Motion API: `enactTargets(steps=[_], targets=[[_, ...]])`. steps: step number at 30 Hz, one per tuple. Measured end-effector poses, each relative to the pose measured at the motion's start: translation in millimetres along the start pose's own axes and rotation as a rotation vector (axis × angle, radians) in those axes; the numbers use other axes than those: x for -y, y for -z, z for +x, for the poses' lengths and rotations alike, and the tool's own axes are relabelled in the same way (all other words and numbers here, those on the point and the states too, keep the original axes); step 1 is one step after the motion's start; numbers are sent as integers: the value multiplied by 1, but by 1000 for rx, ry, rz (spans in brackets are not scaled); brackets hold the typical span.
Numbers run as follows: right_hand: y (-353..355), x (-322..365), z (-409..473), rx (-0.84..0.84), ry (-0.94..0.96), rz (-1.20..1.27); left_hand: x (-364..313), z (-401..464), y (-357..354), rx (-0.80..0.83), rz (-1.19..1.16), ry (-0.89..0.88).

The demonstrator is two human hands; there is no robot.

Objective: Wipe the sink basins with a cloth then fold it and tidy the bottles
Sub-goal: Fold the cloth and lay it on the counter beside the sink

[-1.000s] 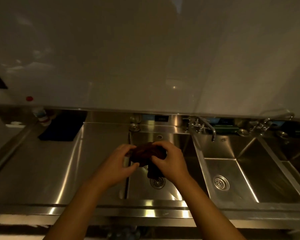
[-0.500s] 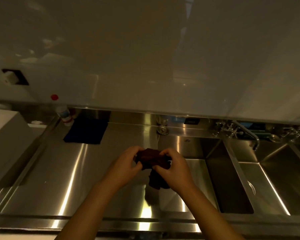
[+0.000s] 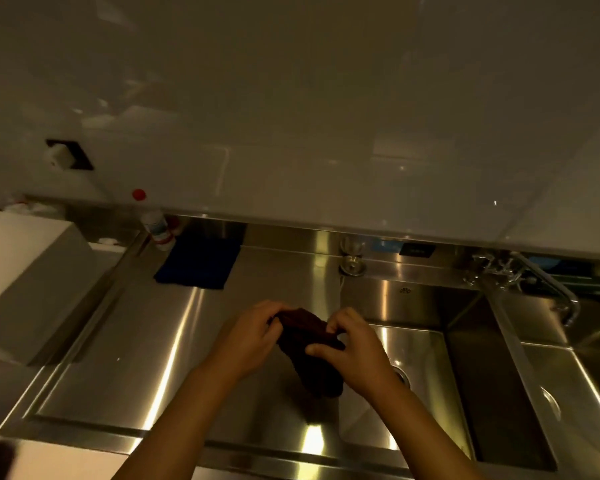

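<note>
Head view, left hand (image 3: 246, 336) and right hand (image 3: 355, 348) each pinching dark cloth (image 3: 309, 348), stretched between both grips

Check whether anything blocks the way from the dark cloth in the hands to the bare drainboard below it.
Nothing visible does. The left hand and right hand hold the dark cloth above the steel drainboard, bare beneath it. The blue mat and bottle sit farther back.

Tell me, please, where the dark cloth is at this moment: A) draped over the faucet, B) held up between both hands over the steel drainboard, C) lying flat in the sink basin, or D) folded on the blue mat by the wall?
B: the left hand and right hand both pinch the dark cloth, which hangs bunched above the steel drainboard, beside the basin.
</note>
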State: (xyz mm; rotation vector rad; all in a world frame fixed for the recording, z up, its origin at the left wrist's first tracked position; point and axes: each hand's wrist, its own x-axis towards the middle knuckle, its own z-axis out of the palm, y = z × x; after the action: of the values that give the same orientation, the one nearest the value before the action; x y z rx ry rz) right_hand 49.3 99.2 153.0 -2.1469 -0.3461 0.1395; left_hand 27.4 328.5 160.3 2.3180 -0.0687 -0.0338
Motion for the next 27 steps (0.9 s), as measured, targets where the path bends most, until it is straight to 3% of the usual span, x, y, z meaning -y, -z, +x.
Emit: enactTargets(steps=[11, 27], targets=[[4, -5, 28, 155, 39, 78, 2, 1, 10, -23, 251, 63], [-9, 10, 65, 92, -89, 53, 40, 36, 31, 22, 125, 107]])
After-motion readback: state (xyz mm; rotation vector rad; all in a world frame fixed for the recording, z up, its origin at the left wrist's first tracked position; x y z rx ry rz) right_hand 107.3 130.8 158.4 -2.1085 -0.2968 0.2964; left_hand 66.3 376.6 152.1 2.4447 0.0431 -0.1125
